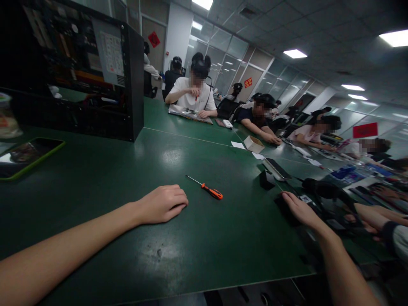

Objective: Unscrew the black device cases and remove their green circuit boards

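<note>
The surface (229, 242), dark green, filled most of the frame. The left hand (165, 203) rested palm down on it, just left of the centre, its fingers pressed together and loosely bent; the palm was hidden, so how tightly it was closed could not be made out. Just beside its fingertips, near the middle of the frame, lay an orange-and-black screwdriver (213, 192), apart from the hand, its shaft pointing to the upper left.

At centre right, the right hand (298, 209) lay against a dark object (284, 210), too dim to name; the fingers ran close together, but whether they gripped it was unclear. Above that hand stood a small black block (267, 180), near a flat device (276, 169), with a small open-topped box (254, 144) farther up.

In the upper left stood a black computer case (137, 85) with its insides showing, and below it a green-edged smartphone (32, 156) lay at the left edge. Across the surface, top centre, a co-worker in a white shirt (181, 91) sat with one hand raised.
</note>
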